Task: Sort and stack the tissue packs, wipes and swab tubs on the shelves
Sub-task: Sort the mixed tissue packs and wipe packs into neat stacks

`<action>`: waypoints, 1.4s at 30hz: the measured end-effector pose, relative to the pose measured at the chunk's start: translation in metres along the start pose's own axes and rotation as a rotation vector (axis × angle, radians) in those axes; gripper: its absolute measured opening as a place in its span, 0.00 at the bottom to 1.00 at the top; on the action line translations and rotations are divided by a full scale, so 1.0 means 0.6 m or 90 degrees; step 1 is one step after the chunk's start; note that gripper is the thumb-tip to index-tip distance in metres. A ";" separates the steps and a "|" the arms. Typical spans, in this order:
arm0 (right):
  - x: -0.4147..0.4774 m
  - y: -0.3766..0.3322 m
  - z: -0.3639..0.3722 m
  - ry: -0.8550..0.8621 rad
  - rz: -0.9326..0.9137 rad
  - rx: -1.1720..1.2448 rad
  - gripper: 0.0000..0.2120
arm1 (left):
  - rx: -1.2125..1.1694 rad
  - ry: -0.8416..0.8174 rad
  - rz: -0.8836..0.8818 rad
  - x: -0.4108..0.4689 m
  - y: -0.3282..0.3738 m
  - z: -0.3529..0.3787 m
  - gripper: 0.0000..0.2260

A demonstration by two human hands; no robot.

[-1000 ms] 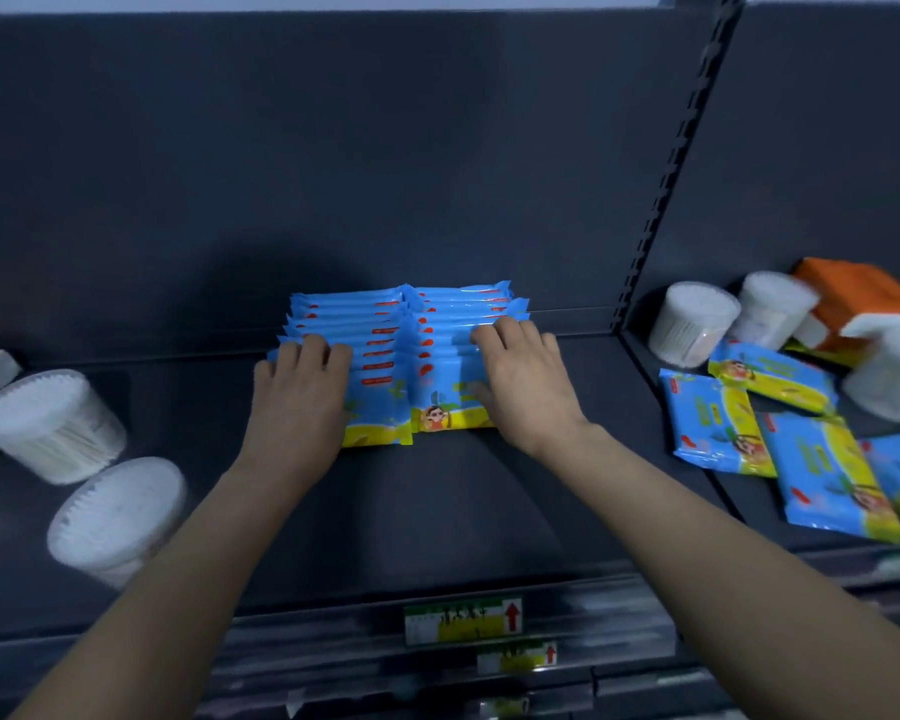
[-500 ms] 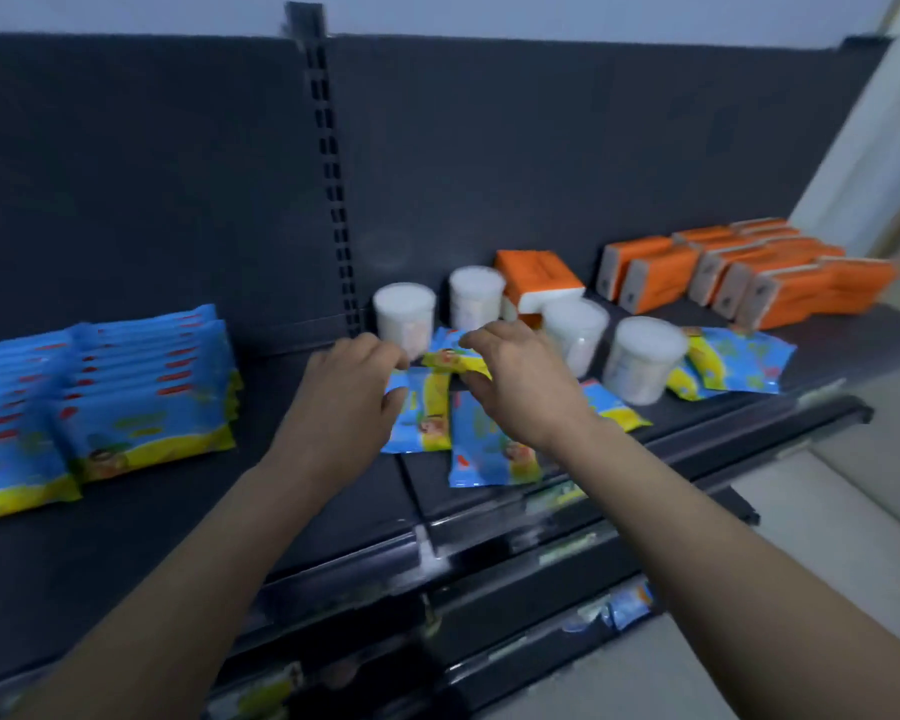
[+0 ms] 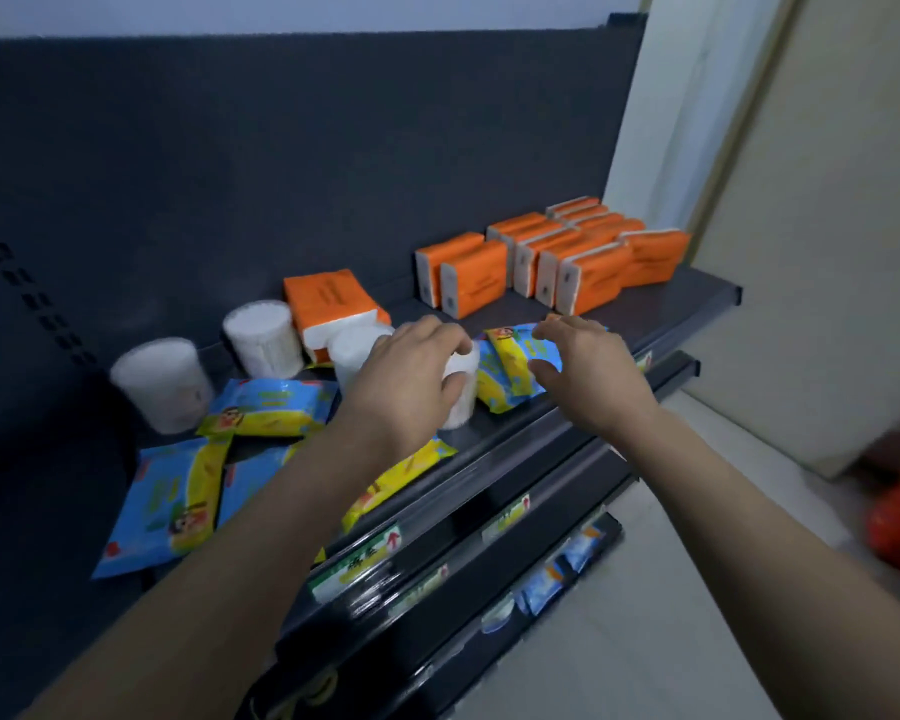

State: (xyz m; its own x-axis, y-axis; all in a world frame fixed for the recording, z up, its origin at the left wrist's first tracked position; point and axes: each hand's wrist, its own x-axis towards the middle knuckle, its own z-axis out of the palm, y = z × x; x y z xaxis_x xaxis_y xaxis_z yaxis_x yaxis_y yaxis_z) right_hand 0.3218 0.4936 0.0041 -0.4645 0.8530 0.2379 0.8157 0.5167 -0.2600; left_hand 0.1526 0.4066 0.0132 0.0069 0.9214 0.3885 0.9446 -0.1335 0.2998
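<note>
The left hand (image 3: 411, 379) has its grip clamped round a white swab tub (image 3: 462, 394), which stands about upright, long axis vertical, near the front of the shelf (image 3: 700, 293). Just beside it the right hand (image 3: 591, 379) hovers over a flat wipes pack (image 3: 507, 374), grip apart, fingers curved. Orange tissue packs (image 3: 572, 265) stand on edge behind.
</note>
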 end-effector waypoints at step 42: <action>0.318 0.266 -0.026 -0.378 -0.030 0.199 0.12 | 0.247 -0.625 -0.345 0.310 -0.012 0.181 0.29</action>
State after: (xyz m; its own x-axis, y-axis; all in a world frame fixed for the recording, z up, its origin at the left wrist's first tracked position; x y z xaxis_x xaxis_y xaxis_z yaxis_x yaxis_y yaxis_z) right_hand 0.3683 0.7377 0.0225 -0.6805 0.6789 -0.2756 0.6934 0.4751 -0.5417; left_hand 0.1827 0.6184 -0.0112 -0.3357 0.7316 -0.5934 0.9369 0.3243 -0.1303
